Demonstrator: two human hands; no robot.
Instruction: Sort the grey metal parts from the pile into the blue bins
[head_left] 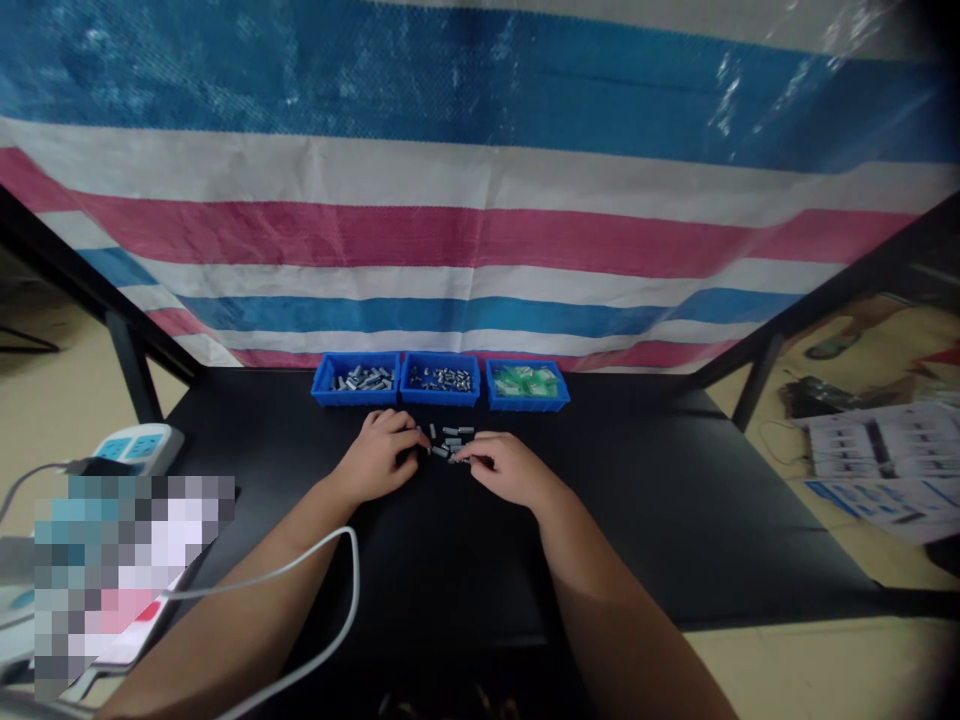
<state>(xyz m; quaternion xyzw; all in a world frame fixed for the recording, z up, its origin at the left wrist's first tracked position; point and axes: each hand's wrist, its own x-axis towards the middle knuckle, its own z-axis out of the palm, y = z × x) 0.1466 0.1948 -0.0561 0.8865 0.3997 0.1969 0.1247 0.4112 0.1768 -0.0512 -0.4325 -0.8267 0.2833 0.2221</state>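
On the black tabletop lies a loose group of small grey metal cylinders [453, 442], between my two hands. My left hand [385, 455] rests at the left side of the group, palm down, with its fingers bent and a gap between thumb and index finger. From the right, my right hand [511, 468] reaches in, its index fingertip at the nearest cylinders and its thumb apart from it. Nothing shows as gripped in either hand, though the undersides of the fingers are hidden. Just behind the hands stands a blue bin [356, 398] with more grey cylinders in it.
A second blue bin [440, 397] holds small shiny metal parts; a third bin [529, 404] holds green and clear pieces. A striped sheet [465, 235] hangs behind the table [645, 500]. At left are a power strip [142, 447] and a white cable [355, 580] crossing my left forearm.
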